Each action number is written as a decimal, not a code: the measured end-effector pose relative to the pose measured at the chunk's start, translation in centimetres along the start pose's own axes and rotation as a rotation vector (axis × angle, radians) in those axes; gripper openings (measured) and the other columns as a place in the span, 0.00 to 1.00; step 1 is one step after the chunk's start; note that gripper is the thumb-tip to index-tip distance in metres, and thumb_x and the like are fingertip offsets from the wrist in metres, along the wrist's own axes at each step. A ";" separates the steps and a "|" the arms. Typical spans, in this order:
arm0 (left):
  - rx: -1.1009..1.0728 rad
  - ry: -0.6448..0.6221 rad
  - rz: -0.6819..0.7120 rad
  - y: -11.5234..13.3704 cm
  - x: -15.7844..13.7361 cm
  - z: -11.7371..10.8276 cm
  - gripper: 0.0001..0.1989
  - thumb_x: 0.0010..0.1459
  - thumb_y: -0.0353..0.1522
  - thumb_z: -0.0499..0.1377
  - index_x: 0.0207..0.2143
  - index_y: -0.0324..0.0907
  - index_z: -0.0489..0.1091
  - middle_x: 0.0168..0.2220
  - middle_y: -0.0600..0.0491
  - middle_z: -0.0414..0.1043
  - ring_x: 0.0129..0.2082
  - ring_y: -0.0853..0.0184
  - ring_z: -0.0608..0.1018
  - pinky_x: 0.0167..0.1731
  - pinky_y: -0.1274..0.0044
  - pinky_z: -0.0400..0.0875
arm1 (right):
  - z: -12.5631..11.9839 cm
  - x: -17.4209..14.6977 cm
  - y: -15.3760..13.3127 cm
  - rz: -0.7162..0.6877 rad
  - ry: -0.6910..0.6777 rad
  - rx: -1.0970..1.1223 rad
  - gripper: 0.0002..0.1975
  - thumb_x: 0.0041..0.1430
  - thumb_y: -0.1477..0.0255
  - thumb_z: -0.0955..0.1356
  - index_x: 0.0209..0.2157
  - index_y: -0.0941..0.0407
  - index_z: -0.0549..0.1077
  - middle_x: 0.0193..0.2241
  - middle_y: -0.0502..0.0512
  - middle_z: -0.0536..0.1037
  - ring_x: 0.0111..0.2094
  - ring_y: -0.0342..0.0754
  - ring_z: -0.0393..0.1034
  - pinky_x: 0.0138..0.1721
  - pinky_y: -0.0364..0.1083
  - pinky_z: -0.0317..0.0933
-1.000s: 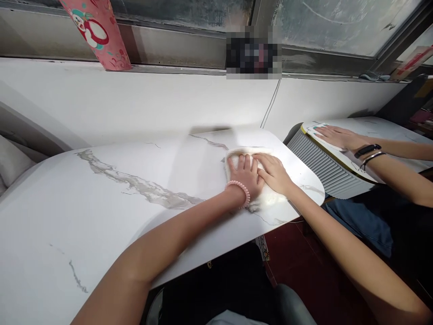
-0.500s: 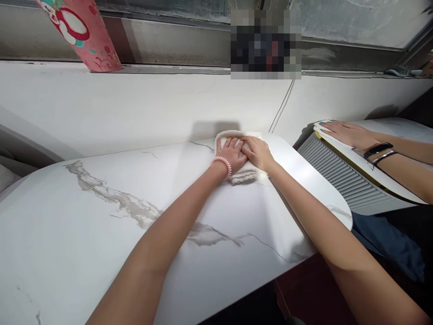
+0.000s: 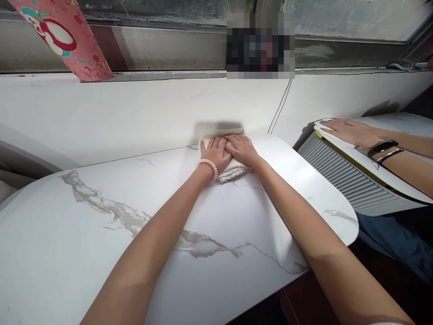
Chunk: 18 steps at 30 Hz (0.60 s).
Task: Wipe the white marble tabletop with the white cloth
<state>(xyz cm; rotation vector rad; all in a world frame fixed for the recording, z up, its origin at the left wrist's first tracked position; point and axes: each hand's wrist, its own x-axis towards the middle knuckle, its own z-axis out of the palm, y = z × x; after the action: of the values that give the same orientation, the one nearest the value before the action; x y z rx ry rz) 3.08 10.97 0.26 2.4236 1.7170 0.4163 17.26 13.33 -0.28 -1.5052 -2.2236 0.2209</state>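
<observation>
A white cloth (image 3: 232, 172) lies on the marble-patterned white table (image 3: 67, 243), close to the wall at the back edge. My left hand (image 3: 215, 151) rests flat on it, fingers spread, with a pink coiled band (image 3: 213, 168) around the wrist. Beside it, my right hand (image 3: 242, 150) presses on the cloth's right part with its fingers extended. The thumb of my left hand meets the fingers of my right. Some of the cloth is hidden under both palms.
At the right, another person's hands (image 3: 355, 131) rest on a white cloth (image 3: 320, 126) on a second table with a ribbed grey side (image 3: 341, 167). A pink patterned box (image 3: 89, 61) stands on the window ledge. Thin cables (image 3: 280, 106) run down the wall.
Both my hands and the cloth have shifted left along the table's back edge. The other person's hands stay in nearly the same place.
</observation>
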 end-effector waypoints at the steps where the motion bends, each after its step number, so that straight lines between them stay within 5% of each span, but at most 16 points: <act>1: 0.003 0.001 -0.010 0.1 -0.5 -0.1 0.29 0.65 0.42 0.40 0.66 0.43 0.53 0.69 0.49 0.50 0.68 0.59 0.51 0.66 0.55 0.37 | 0.0 -0.3 -0.3 -0.006 -0.004 -0.002 0.23 0.63 0.66 0.58 0.58 0.56 0.65 0.60 0.58 0.66 0.61 0.58 0.56 0.63 0.62 0.45; 18: 0.063 -0.015 -0.077 2.8 -11.2 -0.8 0.30 0.66 0.41 0.41 0.67 0.39 0.51 0.69 0.46 0.48 0.69 0.55 0.50 0.65 0.52 0.38 | -0.9 -9.5 -5.3 -0.076 -0.077 0.030 0.24 0.65 0.65 0.59 0.60 0.55 0.63 0.62 0.58 0.64 0.64 0.57 0.53 0.65 0.63 0.41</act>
<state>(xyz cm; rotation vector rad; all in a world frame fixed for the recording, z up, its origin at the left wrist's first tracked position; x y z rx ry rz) 1.94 -0.54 0.16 2.3873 1.8366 0.3394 16.11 2.49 -0.02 -1.4154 -2.3227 0.2914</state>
